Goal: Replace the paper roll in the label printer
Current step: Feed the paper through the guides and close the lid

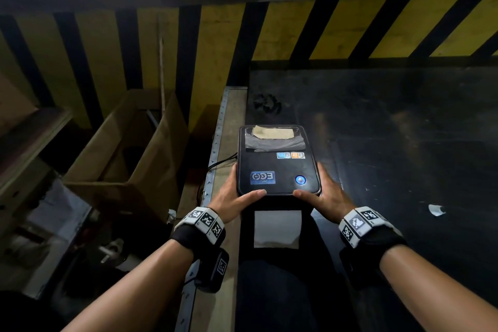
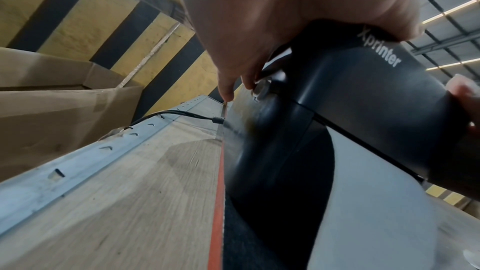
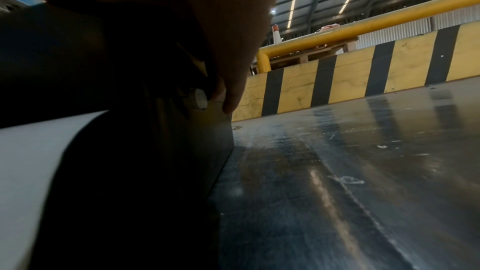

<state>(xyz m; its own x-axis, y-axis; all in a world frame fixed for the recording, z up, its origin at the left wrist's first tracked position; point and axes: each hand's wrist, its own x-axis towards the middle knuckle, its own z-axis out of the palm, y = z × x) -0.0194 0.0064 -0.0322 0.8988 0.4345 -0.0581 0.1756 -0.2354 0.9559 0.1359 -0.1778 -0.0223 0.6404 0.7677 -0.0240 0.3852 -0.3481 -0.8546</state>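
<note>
A yellow-and-black striped barrier ran behind the dark worktop, and an open cardboard box sat down to my left, past the bench's pale wooden edge. The label printer stood near that left edge, its blue light on and its cable plugged in at the side.

My left hand gripped the printer's left side, thumb along the front rim of the lid and fingers curled down to the round silver button there. My right hand mirrored it on the right side, a fingertip against the matching button. A blank label hung out of the front slot toward me.

I judged this to be the opening step: the lid looked barely raised, if at all, and no spare roll was in sight. Next I would need to press both buttons together and swing the lid up and back, holding the base steady so it didn't slide.
</note>
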